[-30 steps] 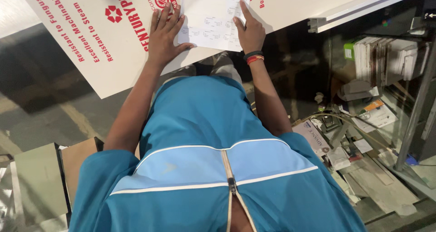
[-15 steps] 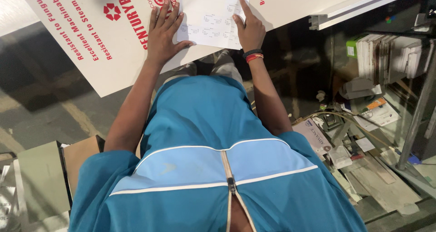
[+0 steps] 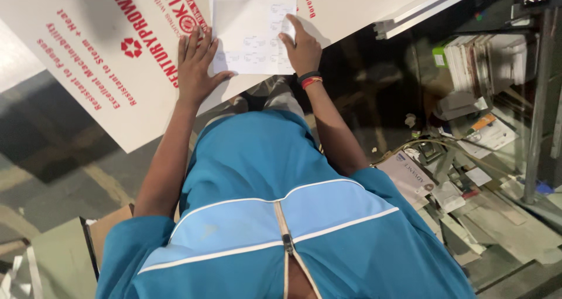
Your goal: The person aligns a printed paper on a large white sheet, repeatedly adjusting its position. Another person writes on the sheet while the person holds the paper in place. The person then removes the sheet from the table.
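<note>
One white board (image 3: 88, 53) with red print is lain under both hands, flat and smooth, above a dark floor. One paper sheet (image 3: 252, 24) is pressed on it between the left hand (image 3: 198, 65), fingers spread flat, and the right hand (image 3: 301, 44), fingers resting on the sheet's edge, nothing gripped.

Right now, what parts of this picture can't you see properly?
- Sheet of paper: its top is cut off by the head view's upper edge, and its small drawings are too tiny to tell.
- White board: runs past the top and left edges.
- Left hand and right hand: their palms face down, hidden.
- Clutter on the floor: dim and jumbled.
</note>
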